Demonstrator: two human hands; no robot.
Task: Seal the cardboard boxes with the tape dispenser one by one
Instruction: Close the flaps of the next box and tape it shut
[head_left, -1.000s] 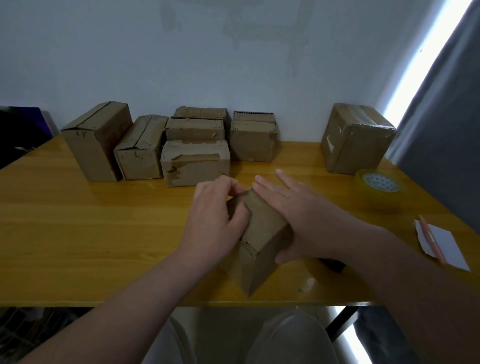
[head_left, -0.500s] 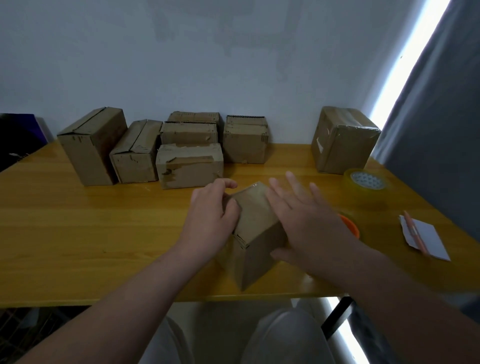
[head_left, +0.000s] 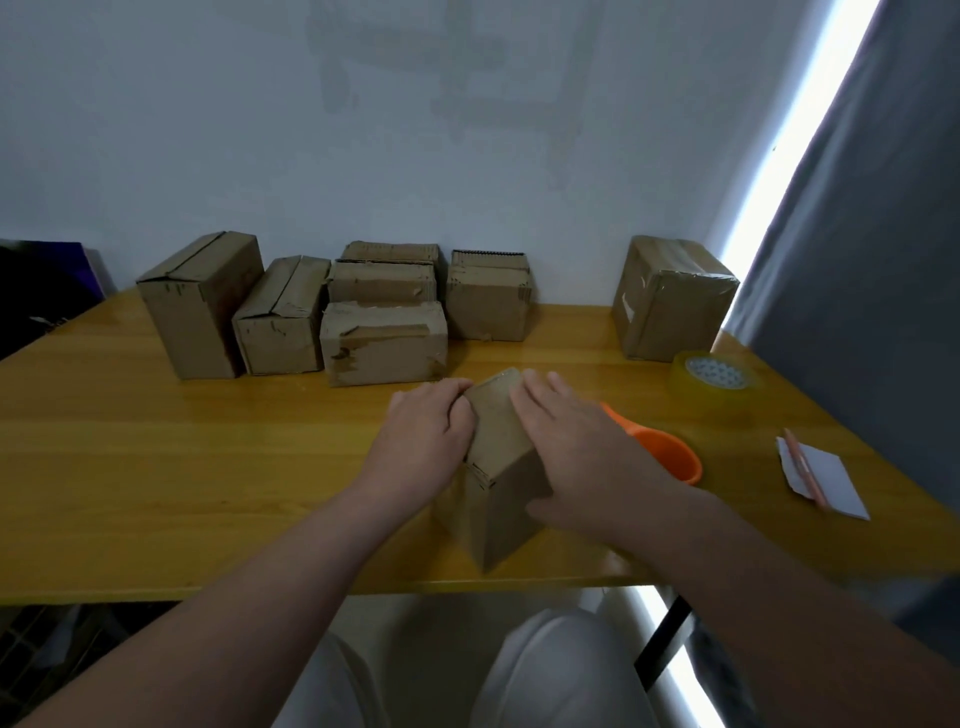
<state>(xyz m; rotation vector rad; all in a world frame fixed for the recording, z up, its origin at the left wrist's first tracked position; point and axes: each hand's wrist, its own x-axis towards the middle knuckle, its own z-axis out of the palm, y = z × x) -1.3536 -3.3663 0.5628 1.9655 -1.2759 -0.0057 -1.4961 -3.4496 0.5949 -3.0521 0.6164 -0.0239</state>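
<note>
**Sealing in progress.** At the centre of the frame, near the lower edge of the table (head_left: 156, 467), a small cardboard box (head_left: 501, 467) is steadied between two hands. It is gripped by the left hand (head_left: 423, 441), whose fingers are curled over its upper left edge. The right hand (head_left: 576, 441) is laid flat on the top panel with fingers straight and pressing, and nothing is grasped in it.

Compared with a second ago, the right hand is seen shifted along the top panel. The orange tape dispenser (head_left: 670, 457), hidden under the wrist then, is now exposed just to the right of the box. It lies on the table and is held by neither hand.

The change is read as the top being smoothed down before the dispenser is taken up again. This box is judged not yet finished, since no clear strip of tape can be made out on its top.

Every carton in view is closed, so no contents can be told. A cluster of boxes (head_left: 382, 343) is ranged against the wall at upper left and centre, and several are marked with torn old tape. A large box (head_left: 670, 299), wrapped in glossy tape, is set apart at upper right. A roll of clear tape (head_left: 711, 379) is seen just in front of it. Whether the dispenser is loaded cannot be told.
</note>
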